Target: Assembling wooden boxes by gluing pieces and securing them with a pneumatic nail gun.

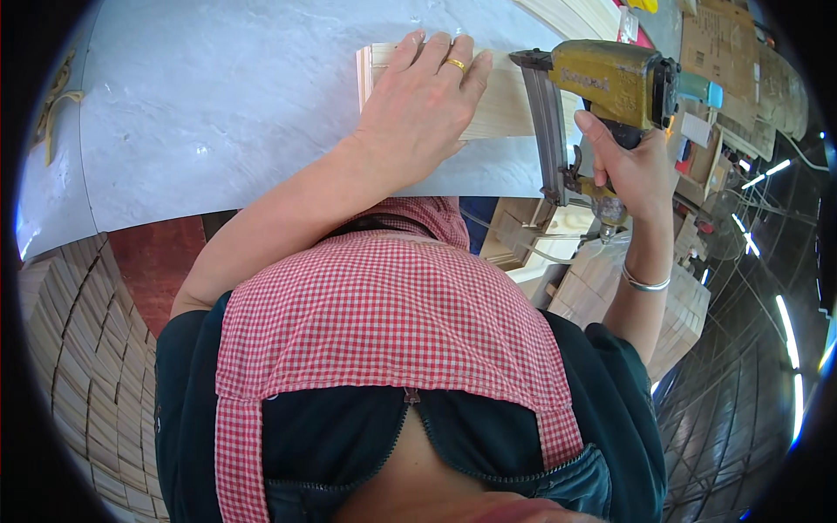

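Observation:
My left hand (pixel 423 109) lies across a pale wooden piece (pixel 501 113) near the far side of the table, its fingers stretched out over the wood. The piece shows several layered edges at its left end. In my right hand (pixel 636 170) is a yellow and black nail gun (pixel 606 83), with my fingers wrapped round its handle. Its nose sits over the right part of the wood; whether they touch I cannot tell. The long grey magazine (pixel 547 131) runs down toward me. A light blue piece (pixel 699 90) sticks out from the gun's right end.
The wooden piece rests on a glossy pale blue-grey tabletop (pixel 218 113). More wood strips (pixel 580 17) lie at the far right. Stacked wood (pixel 74 375) stands on the left, and another stack (pixel 667 301) on the right. Cardboard boxes (pixel 719 48) are at the upper right.

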`<state>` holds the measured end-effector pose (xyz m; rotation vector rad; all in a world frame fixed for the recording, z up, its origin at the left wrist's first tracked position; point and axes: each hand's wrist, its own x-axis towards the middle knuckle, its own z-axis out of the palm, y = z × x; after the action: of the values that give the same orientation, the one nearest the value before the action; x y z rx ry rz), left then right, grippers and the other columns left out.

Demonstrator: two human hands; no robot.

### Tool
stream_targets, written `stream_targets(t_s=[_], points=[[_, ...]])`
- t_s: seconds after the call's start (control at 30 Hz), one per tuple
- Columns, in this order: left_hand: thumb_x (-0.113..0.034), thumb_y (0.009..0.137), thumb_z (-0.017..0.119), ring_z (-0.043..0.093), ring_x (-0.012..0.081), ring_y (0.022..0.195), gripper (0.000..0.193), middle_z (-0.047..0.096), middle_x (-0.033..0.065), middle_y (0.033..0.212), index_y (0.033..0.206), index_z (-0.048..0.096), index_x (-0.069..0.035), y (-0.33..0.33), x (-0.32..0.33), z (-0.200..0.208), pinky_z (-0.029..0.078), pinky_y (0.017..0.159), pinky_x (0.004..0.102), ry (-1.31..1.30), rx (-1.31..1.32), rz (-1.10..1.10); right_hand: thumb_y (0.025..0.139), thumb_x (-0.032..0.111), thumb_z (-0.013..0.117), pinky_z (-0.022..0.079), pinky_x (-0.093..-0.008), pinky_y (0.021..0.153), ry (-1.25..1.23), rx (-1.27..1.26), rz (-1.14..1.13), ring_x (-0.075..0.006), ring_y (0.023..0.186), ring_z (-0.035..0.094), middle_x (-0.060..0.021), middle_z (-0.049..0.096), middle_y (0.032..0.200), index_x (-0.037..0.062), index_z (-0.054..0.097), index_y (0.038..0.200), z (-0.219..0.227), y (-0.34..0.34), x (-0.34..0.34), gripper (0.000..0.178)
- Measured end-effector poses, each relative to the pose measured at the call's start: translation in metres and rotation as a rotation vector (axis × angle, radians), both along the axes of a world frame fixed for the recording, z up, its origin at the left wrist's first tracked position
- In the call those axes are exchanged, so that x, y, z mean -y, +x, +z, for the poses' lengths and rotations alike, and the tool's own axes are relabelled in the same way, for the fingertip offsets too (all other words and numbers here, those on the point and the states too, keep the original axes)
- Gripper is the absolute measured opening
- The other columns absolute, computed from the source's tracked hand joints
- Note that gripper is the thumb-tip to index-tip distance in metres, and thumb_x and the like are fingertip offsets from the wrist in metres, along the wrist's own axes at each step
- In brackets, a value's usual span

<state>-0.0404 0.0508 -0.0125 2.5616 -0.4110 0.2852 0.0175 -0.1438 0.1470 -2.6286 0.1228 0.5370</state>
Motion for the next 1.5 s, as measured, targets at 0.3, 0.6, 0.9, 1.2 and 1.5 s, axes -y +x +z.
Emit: stream_targets(t_s=[0.3,0.6,0.9,1.2,1.5], points=[[-0.034,0.070,0.087,0.047,0.0314,0.129,0.085,0.051,0.0159,0.139,0.143,0.052,-0.008,0.001,-0.003,-0.002,0.031,0.116,0.0466,0.024,-0.007,-0.046,0.087,0.025,0.078,0.040,-0.0234,0.043,0.021,0.286,-0.276,-0.0096,0.046,0.051,-0.0039,0.061,0.065,-0.0013,0.066,0.098,-0.016,-0.015,0.062,0.030],[-0.036,0.088,0.076,0.061,0.0272,0.113,0.062,0.063,0.0167,0.126,0.141,0.057,-0.010,-0.031,-0.080,0.032,0.049,0.101,0.0388,-0.863,-0.499,0.121,0.090,0.022,0.066,0.055,-0.0499,0.083,-0.593,0.408,-0.047,-0.0457,0.097,0.068,-0.0246,0.071,0.110,0.0049,0.053,0.139,-0.124,-0.040,0.248,0.053],[-0.020,0.100,0.060,0.068,0.0179,0.091,0.032,0.070,0.0095,0.111,0.127,0.066,-0.004,-0.158,-0.191,-0.005,0.055,0.076,0.0272,-1.697,-0.482,0.725,0.092,0.027,0.069,0.054,-0.0468,0.093,-0.535,0.478,-0.039,-0.0413,0.107,0.067,-0.0230,0.068,0.123,-0.0003,0.053,0.142,-0.184,-0.027,0.303,0.058],[-0.020,0.077,0.070,0.063,0.0333,0.107,0.039,0.069,0.0127,0.114,0.113,0.067,-0.006,-0.179,-0.107,0.017,0.044,0.099,0.0519,0.167,0.175,0.781,0.092,0.012,0.067,0.050,-0.0396,0.097,0.300,0.728,0.323,-0.0326,0.106,0.065,-0.0178,0.068,0.118,-0.0031,0.064,0.123,-0.167,-0.016,0.092,0.034],[-0.013,0.083,0.067,0.062,0.0304,0.085,0.016,0.063,0.0090,0.089,0.096,0.059,-0.012,-0.177,-0.088,0.015,0.050,0.077,0.0417,0.398,0.023,0.931,0.072,0.030,0.081,0.033,-0.0559,0.112,0.554,0.684,1.133,-0.0457,0.134,0.045,-0.0235,0.054,0.138,0.0018,0.057,0.132,-0.208,-0.113,-0.082,0.071]])
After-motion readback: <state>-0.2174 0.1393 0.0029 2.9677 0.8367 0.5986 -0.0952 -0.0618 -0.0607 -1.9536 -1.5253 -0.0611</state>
